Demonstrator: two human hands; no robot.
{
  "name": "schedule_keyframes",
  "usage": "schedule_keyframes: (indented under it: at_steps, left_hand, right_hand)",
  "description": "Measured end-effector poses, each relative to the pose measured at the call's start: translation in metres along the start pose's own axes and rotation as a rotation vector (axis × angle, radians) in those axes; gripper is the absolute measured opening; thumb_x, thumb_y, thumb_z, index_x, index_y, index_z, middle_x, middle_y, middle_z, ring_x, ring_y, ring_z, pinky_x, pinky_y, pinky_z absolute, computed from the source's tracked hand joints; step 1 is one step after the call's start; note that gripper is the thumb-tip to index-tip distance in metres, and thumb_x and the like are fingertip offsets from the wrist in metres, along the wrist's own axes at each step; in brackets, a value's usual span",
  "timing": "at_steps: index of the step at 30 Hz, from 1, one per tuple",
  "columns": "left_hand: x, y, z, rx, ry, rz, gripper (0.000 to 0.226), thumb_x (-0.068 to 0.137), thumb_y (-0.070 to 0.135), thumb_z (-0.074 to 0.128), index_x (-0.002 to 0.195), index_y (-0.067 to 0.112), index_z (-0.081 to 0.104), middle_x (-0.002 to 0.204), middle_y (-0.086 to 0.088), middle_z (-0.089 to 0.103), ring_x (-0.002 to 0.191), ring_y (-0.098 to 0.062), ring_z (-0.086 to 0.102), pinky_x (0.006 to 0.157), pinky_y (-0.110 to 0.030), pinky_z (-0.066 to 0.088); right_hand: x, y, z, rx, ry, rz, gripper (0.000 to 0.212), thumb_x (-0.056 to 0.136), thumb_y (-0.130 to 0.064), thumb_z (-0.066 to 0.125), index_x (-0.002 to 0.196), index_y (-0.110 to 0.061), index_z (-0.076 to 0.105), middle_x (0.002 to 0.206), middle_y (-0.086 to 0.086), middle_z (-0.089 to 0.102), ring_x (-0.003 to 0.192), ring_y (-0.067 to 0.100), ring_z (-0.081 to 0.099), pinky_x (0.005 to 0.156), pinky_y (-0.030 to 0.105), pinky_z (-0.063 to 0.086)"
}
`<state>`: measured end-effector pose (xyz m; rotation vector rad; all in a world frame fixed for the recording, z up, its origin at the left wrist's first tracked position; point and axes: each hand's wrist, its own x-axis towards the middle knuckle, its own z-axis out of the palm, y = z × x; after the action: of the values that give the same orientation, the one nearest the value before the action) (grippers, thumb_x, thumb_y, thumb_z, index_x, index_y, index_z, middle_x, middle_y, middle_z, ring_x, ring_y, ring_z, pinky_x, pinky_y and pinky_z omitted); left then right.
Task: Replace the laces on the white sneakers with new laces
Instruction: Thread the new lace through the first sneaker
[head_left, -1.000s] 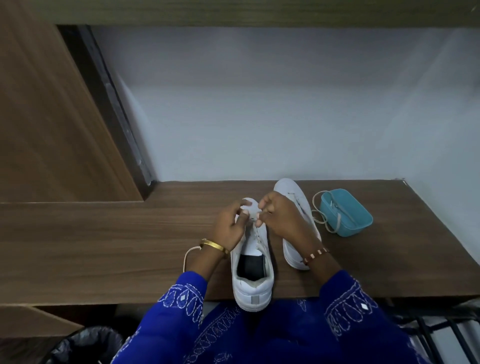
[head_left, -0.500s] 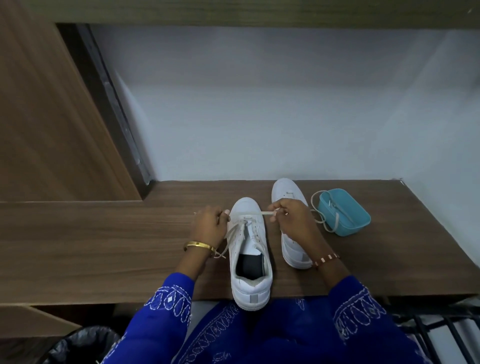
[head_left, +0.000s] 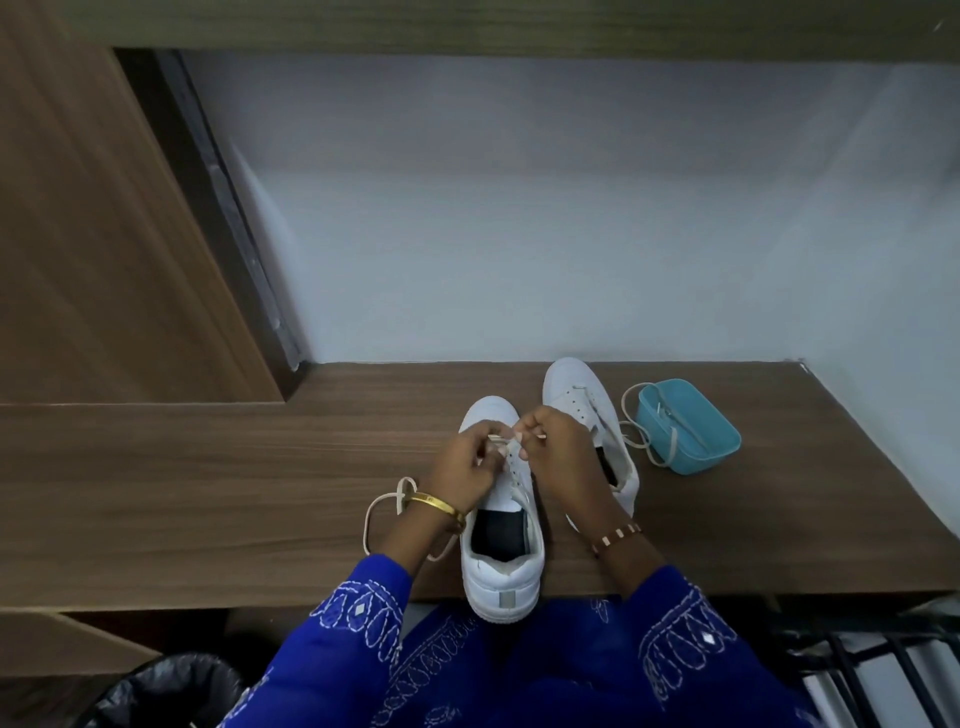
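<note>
Two white sneakers stand on the wooden desk (head_left: 208, 493). The near sneaker (head_left: 501, 571) has its heel at the desk's front edge. Over its front eyelets my left hand (head_left: 465, 465) and my right hand (head_left: 558, 457) meet, each pinching the cream lace (head_left: 501, 444). The loose rest of that lace (head_left: 382, 506) loops on the desk under my left wrist. The second sneaker (head_left: 582, 395) lies behind my right hand, partly hidden, its eyelets without a lace.
A teal plastic tub (head_left: 691, 426) sits right of the shoes with another cream lace (head_left: 636, 415) draped over its rim onto the desk. A white wall is behind. A black-lined bin (head_left: 166, 691) is below left, a dark metal rack (head_left: 872, 654) below right.
My hands, spread apart half a second ago with the lace pulled taut across the shoe, have come back together over the front eyelets. The lace's loose end now loops by my left wrist.
</note>
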<state>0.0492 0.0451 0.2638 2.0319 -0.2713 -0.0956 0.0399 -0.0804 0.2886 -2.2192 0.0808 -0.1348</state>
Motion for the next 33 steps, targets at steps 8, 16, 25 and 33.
schedule_keyframes:
  at_steps: [8,16,25,33]
  left_hand:
    - [0.001,-0.007,0.000,0.107,-0.030,-0.045,0.028,0.088,-0.005,0.044,0.071,0.016,0.053,0.076,-0.020,0.062,0.072,-0.025,0.055,0.069,-0.031,0.044]
    - [0.008,-0.002,0.003,-0.128,0.086,-0.207,0.033,0.086,0.004,0.046,0.058,0.015,0.060,0.059,0.002,0.054,0.057,-0.007,0.045,0.060,-0.025,0.035]
    - [0.014,-0.021,-0.005,-0.082,0.190,-0.227,0.027,0.086,0.007,0.061,0.061,0.000,0.063,0.079,-0.027,0.067,0.059,-0.012,0.048,0.065,-0.028,0.041]
    - [0.016,-0.031,0.005,0.060,0.021,-0.249,0.031,0.085,0.010,0.061,0.054,0.012,0.056,0.054,-0.001,0.049,0.060,-0.018,0.046,0.062,-0.028,0.039]
  right_hand:
    - [0.002,0.013,-0.005,-0.054,-0.010,0.046,0.015,0.083,0.001,0.055,0.073,-0.008,0.060,0.061,-0.009,0.055,0.055,-0.001,0.046,0.056,0.002,0.037]
    - [0.013,0.009,-0.002,0.028,-0.004,0.027,0.012,0.080,0.000,0.064,0.072,-0.008,0.066,0.055,-0.012,0.050,0.047,0.001,0.050,0.051,0.003,0.039]
    - [0.001,0.025,0.004,-0.077,-0.273,0.159,0.024,0.081,-0.011,0.066,0.105,-0.005,0.065,0.101,0.006,0.066,0.089,0.015,0.060,0.074,0.020,0.042]
    - [-0.011,0.040,0.017,-0.220,-0.258,0.118,0.034,0.080,-0.005,0.055,0.114,-0.004,0.056,0.113,0.013,0.062,0.105,0.028,0.057,0.089,0.036,0.047]
